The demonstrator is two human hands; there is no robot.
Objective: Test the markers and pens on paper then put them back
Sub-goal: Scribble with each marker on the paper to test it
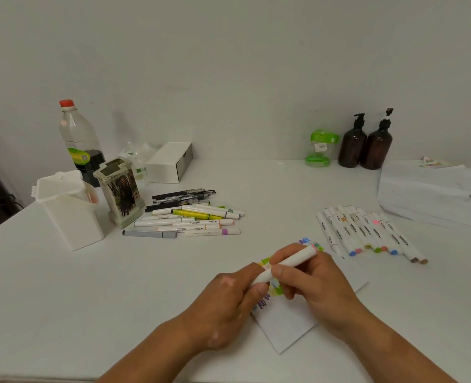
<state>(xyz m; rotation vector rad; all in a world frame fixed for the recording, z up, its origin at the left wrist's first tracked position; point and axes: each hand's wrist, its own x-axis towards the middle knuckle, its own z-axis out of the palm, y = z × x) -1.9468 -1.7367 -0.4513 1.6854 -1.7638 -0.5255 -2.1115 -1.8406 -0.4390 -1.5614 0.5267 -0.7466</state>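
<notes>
Both my hands hold one white marker [297,259] above a sheet of paper [286,324] covered with coloured scribbles. My left hand [228,302] pinches its lower end and my right hand [309,280] grips its barrel; the upper end points up and right. A pile of markers and black pens [190,214] lies to the left of the paper. A row of white markers [367,233] with coloured caps lies to the right. A white holder [68,208] and a clear printed holder [121,189] stand at the left.
A plastic bottle [79,139] with a red cap and a white box [170,161] stand at the back left. A green jar [321,147] and two brown pump bottles [367,145] stand by the wall. Stacked white paper [433,192] lies at the right.
</notes>
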